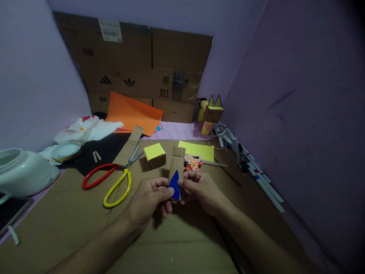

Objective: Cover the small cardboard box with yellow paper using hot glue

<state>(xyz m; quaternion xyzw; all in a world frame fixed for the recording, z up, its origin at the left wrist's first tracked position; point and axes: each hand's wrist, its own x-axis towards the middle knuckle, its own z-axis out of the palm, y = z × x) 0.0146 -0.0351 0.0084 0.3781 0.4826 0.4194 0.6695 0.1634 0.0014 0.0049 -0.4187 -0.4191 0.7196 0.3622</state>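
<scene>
A cardboard strip [176,161] with a pointed blue paper piece [175,187] lying flat on its lower end is held up in front of me. My left hand [151,198] grips its left edge, the thumb pressing on the blue piece. From the other side, the thumb and fingers of my right hand [201,188] pinch the right edge beside the blue piece. Just behind the strip stands a small cardboard box [155,156] with a yellow top. A patterned, colourful item [193,162] and a yellow paper sheet [207,150] lie beyond my right hand.
Scissors [117,185] with red and yellow handles lie at left, near a corrugated cardboard piece [129,146]. Orange paper [134,114] leans at the back. A white pot [27,173] stands far left. A cardboard figure with pointed ears [213,114] stands at back right.
</scene>
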